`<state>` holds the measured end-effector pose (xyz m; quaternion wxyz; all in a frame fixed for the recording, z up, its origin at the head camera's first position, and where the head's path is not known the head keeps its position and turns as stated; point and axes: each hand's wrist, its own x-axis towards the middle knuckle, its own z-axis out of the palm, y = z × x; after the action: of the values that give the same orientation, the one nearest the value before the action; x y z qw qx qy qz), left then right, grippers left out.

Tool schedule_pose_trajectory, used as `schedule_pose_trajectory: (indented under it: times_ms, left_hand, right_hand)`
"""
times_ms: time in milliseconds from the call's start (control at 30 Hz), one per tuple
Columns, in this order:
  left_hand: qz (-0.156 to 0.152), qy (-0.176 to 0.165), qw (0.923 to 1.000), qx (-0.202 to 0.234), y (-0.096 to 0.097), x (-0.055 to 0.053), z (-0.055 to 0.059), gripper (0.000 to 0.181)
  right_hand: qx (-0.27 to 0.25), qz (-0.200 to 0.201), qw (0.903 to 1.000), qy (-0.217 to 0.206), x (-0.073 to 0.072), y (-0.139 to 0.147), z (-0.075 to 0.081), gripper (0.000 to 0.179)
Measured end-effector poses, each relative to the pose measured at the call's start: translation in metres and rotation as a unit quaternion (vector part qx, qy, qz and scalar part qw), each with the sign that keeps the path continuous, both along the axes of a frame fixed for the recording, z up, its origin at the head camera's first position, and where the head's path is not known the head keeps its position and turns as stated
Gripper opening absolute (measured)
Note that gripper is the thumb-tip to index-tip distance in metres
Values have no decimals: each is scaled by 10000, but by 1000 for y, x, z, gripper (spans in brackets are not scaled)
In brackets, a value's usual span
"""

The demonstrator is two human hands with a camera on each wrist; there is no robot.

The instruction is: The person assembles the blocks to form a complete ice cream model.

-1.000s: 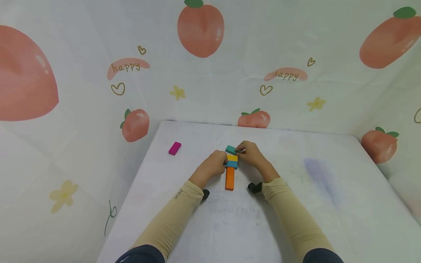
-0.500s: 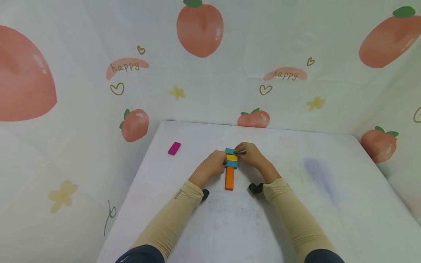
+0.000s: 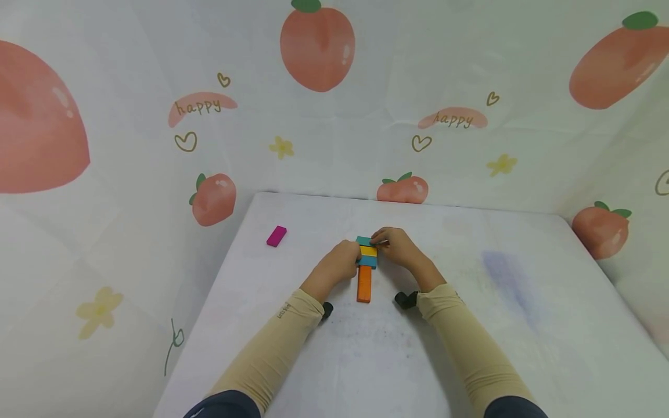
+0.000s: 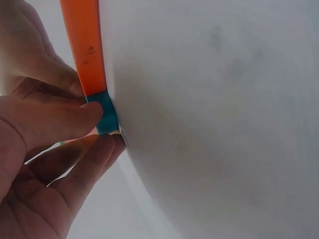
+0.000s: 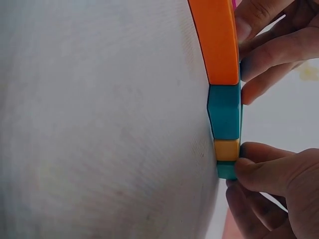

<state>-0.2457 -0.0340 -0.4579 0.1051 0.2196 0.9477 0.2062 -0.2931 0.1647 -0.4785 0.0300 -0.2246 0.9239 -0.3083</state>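
Note:
A short row of flat coloured wooden blocks lies on the white table. Nearest is an orange block (image 3: 364,284), then a blue block (image 3: 368,261), a yellow block (image 3: 368,251) and a teal block (image 3: 364,241) at the far end. My left hand (image 3: 338,261) comes from the left and holds the blue block by its sides. Opposite, my right hand (image 3: 398,247) pinches the right end of the teal block between thumb and fingers. The right wrist view shows the yellow block (image 5: 227,150) touching both neighbours; fingers partly cover it in the left wrist view.
A magenta block (image 3: 276,236) lies apart at the table's far left. Behind the table (image 3: 460,348) hangs a white cloth (image 3: 355,128) printed with peaches. A bluish smudge (image 3: 509,284) marks the right side of the tabletop.
The teal block was slanted a second ago; my right hand has turned it straight and brought it against the yellow block. My left hand stays in place on the row.

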Motion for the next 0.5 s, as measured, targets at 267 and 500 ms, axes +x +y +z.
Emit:
schedule_pose_trajectory:
  times_ms: [267,500]
  left_hand:
    - [32,105,9999,-71,2,1,0,13]
    - [-134,323,9994,-36,0,0,-4,11]
  right_hand:
    - [96,47,9999,-11,0,-1,1,22]
    - [296,83,9995,89,0,-2,0,21]
